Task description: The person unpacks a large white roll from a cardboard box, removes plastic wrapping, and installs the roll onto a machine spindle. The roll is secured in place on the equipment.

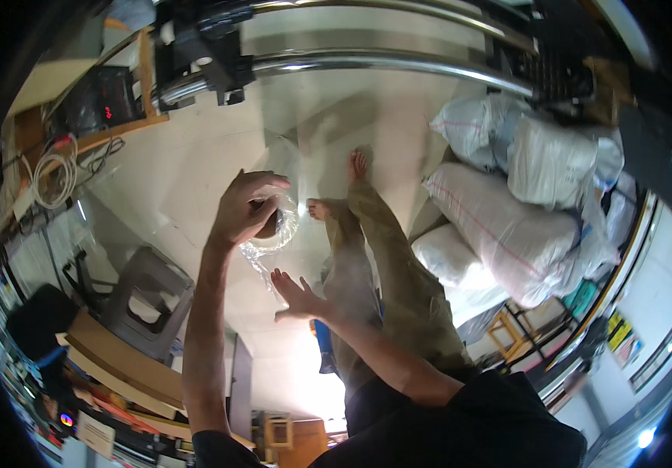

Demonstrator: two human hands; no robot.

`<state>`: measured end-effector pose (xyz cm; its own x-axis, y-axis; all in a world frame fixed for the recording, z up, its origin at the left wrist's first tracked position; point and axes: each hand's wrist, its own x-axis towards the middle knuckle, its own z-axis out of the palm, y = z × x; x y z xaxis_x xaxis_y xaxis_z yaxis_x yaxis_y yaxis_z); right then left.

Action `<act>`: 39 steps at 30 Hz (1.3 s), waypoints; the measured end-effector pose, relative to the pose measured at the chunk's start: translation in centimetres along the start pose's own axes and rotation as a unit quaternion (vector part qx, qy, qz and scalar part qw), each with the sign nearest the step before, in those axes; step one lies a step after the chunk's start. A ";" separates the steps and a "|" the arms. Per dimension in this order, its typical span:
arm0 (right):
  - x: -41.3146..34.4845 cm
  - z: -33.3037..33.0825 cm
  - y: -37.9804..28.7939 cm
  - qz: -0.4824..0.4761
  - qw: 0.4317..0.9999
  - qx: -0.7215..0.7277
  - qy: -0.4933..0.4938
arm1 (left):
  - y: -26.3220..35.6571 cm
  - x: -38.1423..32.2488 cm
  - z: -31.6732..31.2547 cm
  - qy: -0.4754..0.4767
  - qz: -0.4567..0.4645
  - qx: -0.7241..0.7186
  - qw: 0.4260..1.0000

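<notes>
A roll of clear plastic film (287,225) with a brown core is gripped in my left hand (248,202). The thumb lies at the core's opening and the fingers reach over the far side of the roll. From the roll's near edge, a crumpled loose strip of film (257,263) hangs toward my right hand (301,299). That hand has its fingers spread and holds nothing that I can see. Its fingertips are close to the strip; whether they touch it I cannot tell.
White woven sacks (500,228) are heaped on the right. Ahead run shiny metal rails (383,58) of a machine. A grey plastic stool (149,292) is at the left, near cardboard (119,362). Coiled white cable (55,175) hangs at far left. Pale floor (195,158) lies below.
</notes>
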<state>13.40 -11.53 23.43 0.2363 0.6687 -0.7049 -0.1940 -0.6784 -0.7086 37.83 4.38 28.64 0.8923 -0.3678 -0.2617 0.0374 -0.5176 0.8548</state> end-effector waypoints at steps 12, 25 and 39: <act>10.9 -11.6 16.3 0.231 0.786 0.426 0.382 | 6.6 0.3 1.5 -0.024 -0.122 0.344 0.931; 26.0 -19.0 17.2 0.321 0.774 0.418 0.352 | 5.4 -4.8 10.1 0.175 -0.247 0.173 0.937; 25.8 -21.8 27.1 0.341 0.781 0.151 0.501 | 1.4 -4.0 12.8 0.242 -0.338 0.291 0.862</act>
<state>34.96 -19.34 -13.29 0.5771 -0.4926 -0.6514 -0.7797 -0.5696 -0.2600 28.58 -4.71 25.14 0.8438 0.4619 -0.2732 0.5155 -0.8390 0.1738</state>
